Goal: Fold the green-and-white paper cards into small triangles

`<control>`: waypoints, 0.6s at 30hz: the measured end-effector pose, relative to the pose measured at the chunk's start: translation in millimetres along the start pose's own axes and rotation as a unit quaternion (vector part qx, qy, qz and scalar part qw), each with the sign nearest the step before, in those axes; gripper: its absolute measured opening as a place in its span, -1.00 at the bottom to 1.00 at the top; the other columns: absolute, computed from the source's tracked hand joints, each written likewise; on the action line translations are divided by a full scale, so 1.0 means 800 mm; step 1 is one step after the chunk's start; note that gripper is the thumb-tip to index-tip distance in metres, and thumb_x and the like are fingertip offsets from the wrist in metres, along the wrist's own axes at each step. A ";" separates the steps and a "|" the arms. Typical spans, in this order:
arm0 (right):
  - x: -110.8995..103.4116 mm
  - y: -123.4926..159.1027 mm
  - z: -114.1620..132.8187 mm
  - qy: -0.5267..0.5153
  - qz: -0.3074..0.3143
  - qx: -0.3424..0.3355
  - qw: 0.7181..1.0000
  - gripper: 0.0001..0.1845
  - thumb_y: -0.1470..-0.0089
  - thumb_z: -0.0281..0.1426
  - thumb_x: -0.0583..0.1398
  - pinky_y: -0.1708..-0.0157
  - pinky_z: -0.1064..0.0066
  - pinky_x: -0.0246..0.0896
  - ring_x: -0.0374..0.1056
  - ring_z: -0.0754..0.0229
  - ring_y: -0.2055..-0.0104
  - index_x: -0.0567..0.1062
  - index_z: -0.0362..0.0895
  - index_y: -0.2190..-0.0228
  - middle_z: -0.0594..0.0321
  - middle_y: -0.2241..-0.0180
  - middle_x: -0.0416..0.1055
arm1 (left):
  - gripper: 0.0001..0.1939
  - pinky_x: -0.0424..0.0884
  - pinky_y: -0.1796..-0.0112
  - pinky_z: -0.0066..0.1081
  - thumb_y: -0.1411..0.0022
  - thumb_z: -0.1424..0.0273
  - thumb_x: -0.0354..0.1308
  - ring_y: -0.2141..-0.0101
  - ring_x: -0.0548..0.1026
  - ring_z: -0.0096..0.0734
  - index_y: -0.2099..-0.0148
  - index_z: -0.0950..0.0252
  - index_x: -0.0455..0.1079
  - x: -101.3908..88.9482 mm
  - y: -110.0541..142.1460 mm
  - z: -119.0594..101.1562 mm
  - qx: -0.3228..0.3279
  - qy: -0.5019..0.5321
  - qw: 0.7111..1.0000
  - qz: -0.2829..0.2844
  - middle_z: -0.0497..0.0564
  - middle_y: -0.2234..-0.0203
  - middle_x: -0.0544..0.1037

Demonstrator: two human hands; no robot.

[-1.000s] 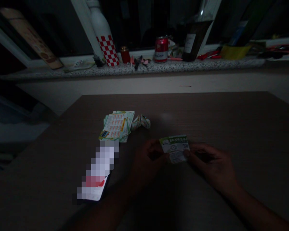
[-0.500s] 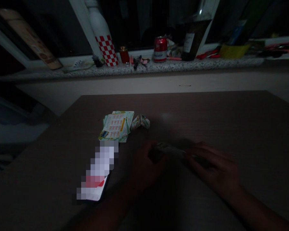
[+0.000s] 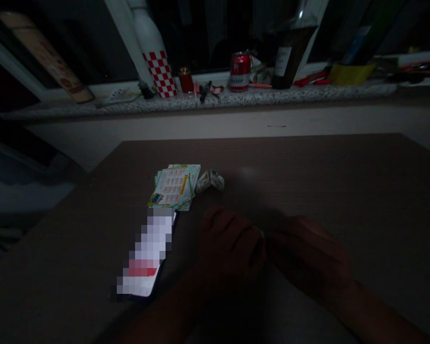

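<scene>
In dim light, my left hand [image 3: 231, 243] is closed with its fingers curled over a piece of paper [image 3: 260, 232]. Only a pale edge of that paper shows between my hands; its form is hidden. My right hand [image 3: 310, 253] meets it from the right, thumb and fingers pinched together at the same paper. Farther off to the left lies a loose stack of printed paper leaflets [image 3: 174, 186]. Touching or close by its right side are folded paper pieces [image 3: 215, 180] with similar print.
A lit phone [image 3: 148, 253], its screen blurred, lies on the brown table [image 3: 308, 172] left of my hands. Along the stone windowsill [image 3: 261, 95] stand a checkered bottle [image 3: 159, 71], a small jar [image 3: 185, 80], a red can [image 3: 240, 71] and a dark bottle [image 3: 286, 62].
My left hand has turned over and its fingers have closed around the paper, which was stretched visibly between both hands before. My right hand has shifted slightly closer to it.
</scene>
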State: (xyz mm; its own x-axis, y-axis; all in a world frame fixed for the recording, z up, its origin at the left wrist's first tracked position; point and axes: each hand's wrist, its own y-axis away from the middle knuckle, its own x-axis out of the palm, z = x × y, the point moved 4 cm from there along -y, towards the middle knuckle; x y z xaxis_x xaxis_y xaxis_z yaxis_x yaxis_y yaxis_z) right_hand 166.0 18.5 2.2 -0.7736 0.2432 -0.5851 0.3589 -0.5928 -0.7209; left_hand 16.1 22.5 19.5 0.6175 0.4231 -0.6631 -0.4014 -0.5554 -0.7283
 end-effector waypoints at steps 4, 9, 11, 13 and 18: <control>0.000 -0.001 0.004 0.000 -0.004 -0.017 1.000 -0.75 0.01 -0.61 0.27 0.39 0.24 0.33 0.38 0.14 0.37 0.46 -0.12 0.26 0.17 0.43 0.48 | -0.88 0.23 0.19 -0.20 -0.08 0.47 0.17 0.45 0.35 -0.40 0.49 0.29 0.35 0.002 -0.001 0.003 -0.005 -0.009 1.000 0.002 -0.06 0.57 0.47; 0.001 0.002 0.004 -0.005 0.007 -0.026 1.000 -0.79 0.03 -0.61 0.29 0.39 0.25 0.31 0.36 0.16 0.37 0.47 -0.19 0.29 0.14 0.41 0.48 | -0.87 0.23 0.19 -0.19 -0.05 0.45 0.16 0.45 0.36 -0.37 0.53 0.27 0.35 0.002 -0.006 0.009 -0.038 -0.016 0.999 0.005 -0.05 0.59 0.46; 0.001 0.002 0.004 0.001 0.008 -0.027 1.000 -0.80 0.03 -0.61 0.29 0.39 0.26 0.31 0.36 0.17 0.37 0.48 -0.19 0.31 0.15 0.41 0.49 | -0.88 0.24 0.18 -0.19 -0.03 0.45 0.17 0.44 0.37 -0.37 0.53 0.27 0.35 0.000 -0.008 0.013 -0.045 -0.017 0.999 0.000 -0.06 0.59 0.46; 0.000 0.001 0.005 0.006 0.004 -0.028 1.000 -0.81 0.03 -0.61 0.29 0.38 0.26 0.31 0.37 0.17 0.37 0.49 -0.19 0.32 0.15 0.41 0.49 | -0.89 0.24 0.17 -0.19 -0.02 0.46 0.18 0.44 0.38 -0.37 0.52 0.28 0.35 -0.004 -0.009 0.019 -0.059 -0.025 0.998 -0.004 -0.07 0.59 0.46; -0.007 -0.001 0.002 0.001 -0.006 -0.024 1.000 -0.78 0.05 -0.61 0.30 0.38 0.25 0.31 0.38 0.16 0.38 0.50 -0.17 0.31 0.18 0.42 0.50 | -0.88 0.26 0.20 -0.21 0.00 0.48 0.20 0.44 0.39 -0.35 0.53 0.28 0.32 -0.015 -0.009 0.043 -0.094 -0.065 0.993 -0.026 -0.07 0.59 0.46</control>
State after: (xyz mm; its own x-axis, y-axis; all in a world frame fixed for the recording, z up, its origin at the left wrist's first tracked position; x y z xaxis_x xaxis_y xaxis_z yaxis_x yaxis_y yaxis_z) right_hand 169.0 16.2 6.2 -0.7775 0.2515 -0.5765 0.3744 -0.5515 -0.7455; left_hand -11.4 46.1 27.1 0.5359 0.5371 -0.6514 -0.2310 -0.6489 -0.7250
